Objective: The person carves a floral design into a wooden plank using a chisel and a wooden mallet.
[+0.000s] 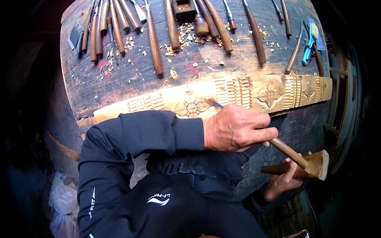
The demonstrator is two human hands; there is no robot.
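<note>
My left hand (242, 129) is closed round the wooden handle of a carving chisel (289, 152). The steel blade slants down to a long pale wooden board (270, 95), its tip beside a pencilled flower outline and a small cut patch. Rows of notches and several flower motifs run along the board. Lower right, my right hand (283, 180) grips a wooden mallet (317, 168), its handle pointing left. The chisel's butt end overlaps the mallet head in view; whether they touch, I cannot tell.
The dark, worn bench (131, 75) carries several wooden-handled chisels (152, 43) along its far side, among pale wood chips (186, 35). A blue brush (309, 47) lies far right. A dark square box (184, 8) sits at the back. Clear plastic bags (65, 206) are lower left.
</note>
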